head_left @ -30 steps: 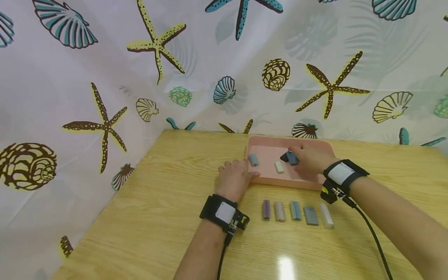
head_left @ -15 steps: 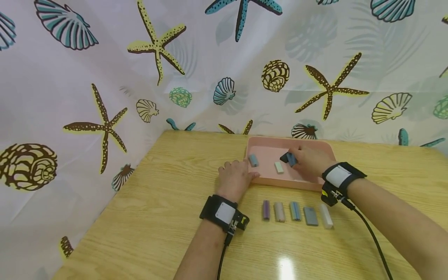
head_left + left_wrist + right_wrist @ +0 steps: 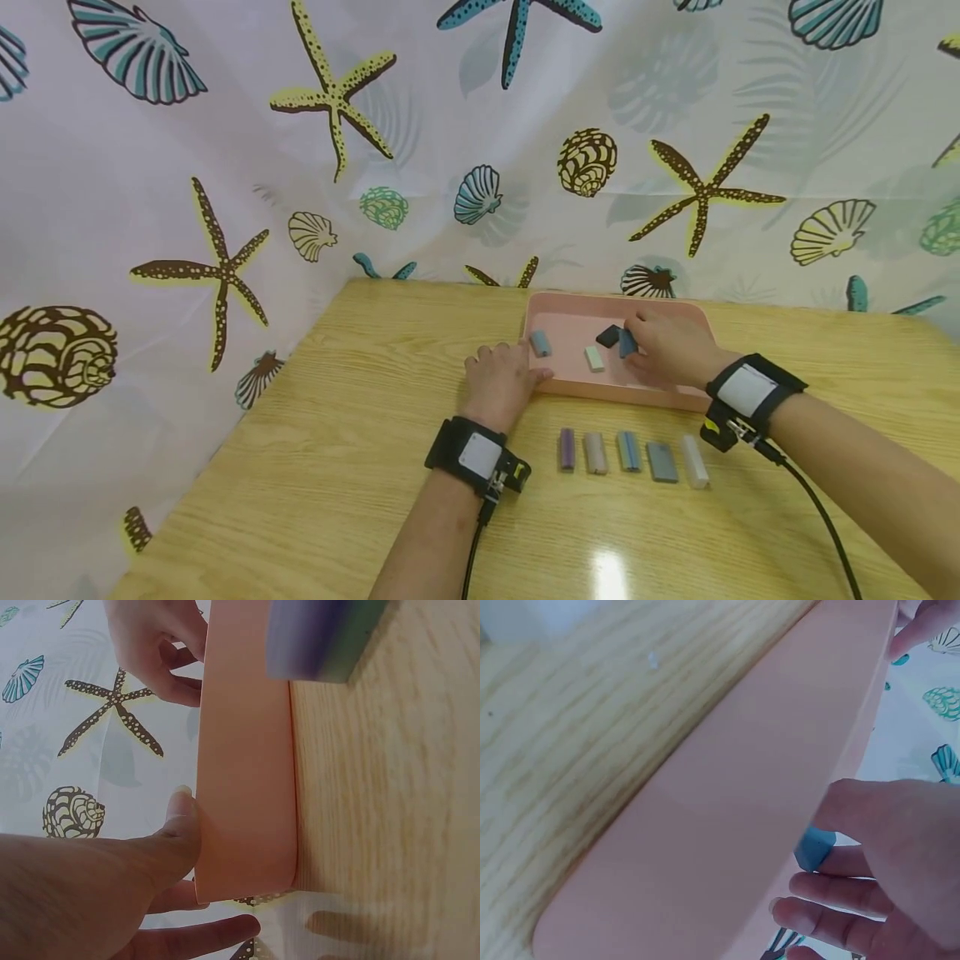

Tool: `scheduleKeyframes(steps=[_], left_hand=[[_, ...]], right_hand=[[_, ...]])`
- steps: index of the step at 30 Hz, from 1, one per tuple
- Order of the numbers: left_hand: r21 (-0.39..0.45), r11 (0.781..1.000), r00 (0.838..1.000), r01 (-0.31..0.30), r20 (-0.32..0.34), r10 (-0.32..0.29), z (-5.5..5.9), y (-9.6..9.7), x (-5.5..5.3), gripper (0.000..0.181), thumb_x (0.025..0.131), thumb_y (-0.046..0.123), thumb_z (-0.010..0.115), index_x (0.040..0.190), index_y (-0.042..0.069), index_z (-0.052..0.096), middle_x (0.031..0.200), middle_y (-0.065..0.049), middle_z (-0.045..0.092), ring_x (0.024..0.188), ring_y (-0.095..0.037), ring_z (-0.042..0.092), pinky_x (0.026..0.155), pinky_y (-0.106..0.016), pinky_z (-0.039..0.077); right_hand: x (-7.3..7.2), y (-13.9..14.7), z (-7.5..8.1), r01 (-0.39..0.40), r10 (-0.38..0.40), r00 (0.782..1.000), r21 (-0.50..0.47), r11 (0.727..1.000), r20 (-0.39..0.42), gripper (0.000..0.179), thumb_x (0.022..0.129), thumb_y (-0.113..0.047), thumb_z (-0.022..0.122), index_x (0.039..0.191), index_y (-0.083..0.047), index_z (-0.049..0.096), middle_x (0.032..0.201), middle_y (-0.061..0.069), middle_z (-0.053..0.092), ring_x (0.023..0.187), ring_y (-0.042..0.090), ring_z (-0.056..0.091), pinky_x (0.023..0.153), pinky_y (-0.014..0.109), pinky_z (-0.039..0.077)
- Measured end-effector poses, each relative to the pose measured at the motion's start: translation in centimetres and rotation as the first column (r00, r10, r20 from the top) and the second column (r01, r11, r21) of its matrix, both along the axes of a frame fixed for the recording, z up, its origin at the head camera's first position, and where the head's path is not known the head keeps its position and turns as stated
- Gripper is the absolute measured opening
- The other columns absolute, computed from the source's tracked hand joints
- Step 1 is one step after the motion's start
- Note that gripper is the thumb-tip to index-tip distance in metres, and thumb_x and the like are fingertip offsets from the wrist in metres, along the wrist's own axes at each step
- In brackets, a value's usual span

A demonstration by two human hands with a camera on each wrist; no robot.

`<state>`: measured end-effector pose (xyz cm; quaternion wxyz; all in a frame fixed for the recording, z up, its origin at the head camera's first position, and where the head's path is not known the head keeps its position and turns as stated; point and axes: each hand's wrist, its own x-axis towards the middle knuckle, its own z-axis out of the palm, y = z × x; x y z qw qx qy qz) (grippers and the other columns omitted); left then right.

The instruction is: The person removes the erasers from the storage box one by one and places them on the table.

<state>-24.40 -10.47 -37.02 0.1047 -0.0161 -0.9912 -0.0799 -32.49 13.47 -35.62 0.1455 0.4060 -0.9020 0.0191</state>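
In the head view my left hand (image 3: pixel 501 383) grips the front left corner of a shallow pink tray (image 3: pixel 592 390), its thumb over the rim. Over the tray's right half, my right hand (image 3: pixel 671 346) pinches a small blue block (image 3: pixel 627 343) between thumb and fingers. The right wrist view shows the same blue block (image 3: pixel 814 847) at the thumb tip, partly covered by the hand. Just left of it in the tray lies a dark block (image 3: pixel 609 336). A white block (image 3: pixel 594 359) and a grey-blue block (image 3: pixel 540 343) lie farther left inside.
A row of blocks lies on the wooden table (image 3: pixel 360 400) before the tray: purple (image 3: pixel 567 450), beige (image 3: pixel 596 453), striped blue (image 3: pixel 629 451), grey (image 3: pixel 662 462) and white (image 3: pixel 695 462). A patterned cloth (image 3: pixel 420 225) hangs behind. A cable (image 3: pixel 817 500) trails from each wrist.
My right hand has shifted slightly right with the blue block, so a gap shows more of the dark block. The left hand has stayed at the tray corner.
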Motion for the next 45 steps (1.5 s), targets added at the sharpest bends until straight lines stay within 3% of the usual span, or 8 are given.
scheduleKeyframes(steps=[6,9,17,24,35,45], left_hand=[[0.001,1.000,1.000,0.005,0.007,-0.005,-0.1,0.0,0.1,0.054,0.082,0.056,0.055,0.116,0.014,0.059,0.092,-0.010,0.066,0.081,-0.027,0.056,0.072,-0.045,0.047],[0.001,1.000,1.000,0.006,0.011,-0.006,-0.2,0.1,0.1,0.054,0.082,0.056,0.054,0.116,0.015,0.059,0.092,-0.010,0.066,0.081,-0.027,0.056,0.072,-0.045,0.047],[-0.001,1.000,1.000,0.000,0.027,0.000,-0.1,0.1,0.0,0.052,0.082,0.056,0.055,0.113,0.014,0.060,0.090,-0.010,0.065,0.081,-0.028,0.056,0.072,-0.046,0.046],[0.002,1.000,0.999,-0.006,0.035,0.006,0.0,0.2,0.1,0.054,0.083,0.056,0.055,0.118,0.015,0.057,0.086,-0.009,0.063,0.079,-0.027,0.055,0.070,-0.044,0.046],[0.022,1.000,0.999,0.001,0.047,-0.002,0.2,0.1,0.3,0.054,0.083,0.054,0.055,0.120,0.015,0.056,0.090,-0.010,0.063,0.082,-0.028,0.055,0.072,-0.046,0.046],[-0.003,1.000,1.000,0.022,-0.018,-0.022,0.1,0.1,0.2,0.055,0.083,0.054,0.056,0.121,0.015,0.057,0.086,-0.010,0.064,0.078,-0.029,0.057,0.067,-0.045,0.047]], right_hand=[[0.9,0.5,0.3,-0.110,0.101,0.986,-0.063,0.992,-0.133,0.027,0.068,-0.018,0.076,0.077,-0.006,0.054,0.068,-0.002,0.040,0.056,0.012,0.036,0.048,0.026,0.030],[1.5,0.8,0.6,-0.126,0.117,0.983,-0.058,0.990,-0.143,0.028,0.068,-0.020,0.077,0.077,-0.007,0.055,0.069,-0.002,0.042,0.058,0.012,0.036,0.049,0.027,0.032],[3.8,2.0,1.5,-0.068,0.068,0.996,-0.009,0.998,-0.060,0.029,0.070,-0.024,0.077,0.083,-0.007,0.056,0.072,-0.002,0.044,0.057,0.011,0.038,0.049,0.025,0.035],[5.6,3.3,1.8,-0.050,0.051,0.996,0.019,0.999,-0.067,0.033,0.070,-0.025,0.076,0.088,-0.006,0.058,0.073,-0.001,0.044,0.050,0.007,0.034,0.041,0.022,0.030],[8.0,5.2,2.9,-0.032,0.032,0.999,0.022,0.999,-0.005,0.032,0.069,-0.020,0.078,0.089,-0.006,0.057,0.073,-0.004,0.042,0.054,0.006,0.035,0.047,0.022,0.033],[9.9,7.0,3.2,0.021,-0.030,0.991,0.076,0.997,0.127,0.029,0.070,-0.025,0.077,0.083,-0.018,0.052,0.074,-0.009,0.040,0.054,0.002,0.034,0.044,0.020,0.031]])
